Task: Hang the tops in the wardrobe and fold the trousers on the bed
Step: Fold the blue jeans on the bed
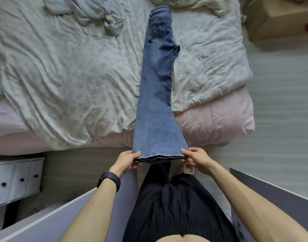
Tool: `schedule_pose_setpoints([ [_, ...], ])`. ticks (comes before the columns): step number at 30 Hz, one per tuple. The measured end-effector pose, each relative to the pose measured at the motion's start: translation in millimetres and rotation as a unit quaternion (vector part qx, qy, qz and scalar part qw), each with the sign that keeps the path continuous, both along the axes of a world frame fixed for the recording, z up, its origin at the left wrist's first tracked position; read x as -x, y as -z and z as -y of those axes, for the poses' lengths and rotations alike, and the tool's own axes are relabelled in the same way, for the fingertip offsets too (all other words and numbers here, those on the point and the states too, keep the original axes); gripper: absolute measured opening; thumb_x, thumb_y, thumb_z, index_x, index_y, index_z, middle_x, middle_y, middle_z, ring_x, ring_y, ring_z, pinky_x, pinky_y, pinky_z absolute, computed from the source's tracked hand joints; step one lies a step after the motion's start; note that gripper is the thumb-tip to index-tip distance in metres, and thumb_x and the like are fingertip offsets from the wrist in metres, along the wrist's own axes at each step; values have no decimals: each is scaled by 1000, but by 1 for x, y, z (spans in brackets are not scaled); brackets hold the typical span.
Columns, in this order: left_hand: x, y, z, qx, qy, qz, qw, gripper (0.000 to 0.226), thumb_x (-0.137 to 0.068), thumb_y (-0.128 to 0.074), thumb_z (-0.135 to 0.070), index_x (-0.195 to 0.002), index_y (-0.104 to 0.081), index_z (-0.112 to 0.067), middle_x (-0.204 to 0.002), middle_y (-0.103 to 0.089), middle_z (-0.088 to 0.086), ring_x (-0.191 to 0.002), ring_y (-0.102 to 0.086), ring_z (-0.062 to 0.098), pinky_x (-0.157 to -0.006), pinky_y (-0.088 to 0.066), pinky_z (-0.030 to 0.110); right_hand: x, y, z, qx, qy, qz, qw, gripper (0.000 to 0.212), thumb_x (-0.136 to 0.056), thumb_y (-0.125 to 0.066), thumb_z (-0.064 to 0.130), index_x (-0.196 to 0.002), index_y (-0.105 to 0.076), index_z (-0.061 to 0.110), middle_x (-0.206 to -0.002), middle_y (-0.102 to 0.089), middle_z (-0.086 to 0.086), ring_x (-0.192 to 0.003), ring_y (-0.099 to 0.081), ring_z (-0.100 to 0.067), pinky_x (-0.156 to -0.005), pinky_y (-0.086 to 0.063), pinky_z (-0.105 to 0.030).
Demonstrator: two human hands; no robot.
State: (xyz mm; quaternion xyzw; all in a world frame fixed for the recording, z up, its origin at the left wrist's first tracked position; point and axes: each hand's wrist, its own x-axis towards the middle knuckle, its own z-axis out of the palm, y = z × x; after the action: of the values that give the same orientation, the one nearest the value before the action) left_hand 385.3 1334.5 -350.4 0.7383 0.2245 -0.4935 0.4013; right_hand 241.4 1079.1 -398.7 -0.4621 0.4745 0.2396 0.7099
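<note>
jeans: blue jeans (156, 84), legs stacked one on the other, laid lengthwise down the bed (216, 123); waistband at the far end, back pocket facing up, hems hanging past the near edge of the bed
left hand: left hand (129, 159) grips the left corner of the hems; fingers (136, 154) clamped on the denim, thumb on top, the rest underneath
right hand: right hand (196, 158) pinches the right corner of the hems, same grip
hem state: held level between both hands, just off the mattress edge
bed cover: rumpled pale floral quilt (62, 75) under most of the jeans; pink sheet shows at the near edge
other clothes: crumpled pale grey garment (90, 13) at far left, cream garment (193, 4) at far right, beside the waistband
wrist: black band (108, 180) on the left wrist
floor side: cardboard box (280, 20) top right, white drawer unit (15, 179) lower left
</note>
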Motion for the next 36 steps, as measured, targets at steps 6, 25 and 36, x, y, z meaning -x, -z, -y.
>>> schedule_pose_setpoints([
  [6,13,-13,-5,1,-123,23,992,26,-93,-71,-10,-104,-48,-13,-93,-67,10,-55,-67,19,-54,-47,26,16,-2,0,111,-1,30,993,15,-97,-67,22,-94,-59,10,-96,-68,-9,-61,-71,-13,-65,-56,-34],
  [25,29,-38,1,21,150,166,974,51,-79,-64,6,-124,-65,-20,-109,-71,3,-77,-62,13,-72,-49,17,8,-42,10,393,-292,196,850,43,-79,-67,3,-119,-63,20,-111,-68,6,-100,-62,-12,-83,-43,-19],
  [36,18,-44,-19,-154,461,425,764,24,-85,-72,-37,-108,-72,-34,-149,-42,-11,-128,-45,21,-97,-44,39,-7,-72,11,463,-475,144,734,22,-93,-58,47,-103,-64,28,-102,-71,1,-99,-63,-27,-73,-49,-38],
])
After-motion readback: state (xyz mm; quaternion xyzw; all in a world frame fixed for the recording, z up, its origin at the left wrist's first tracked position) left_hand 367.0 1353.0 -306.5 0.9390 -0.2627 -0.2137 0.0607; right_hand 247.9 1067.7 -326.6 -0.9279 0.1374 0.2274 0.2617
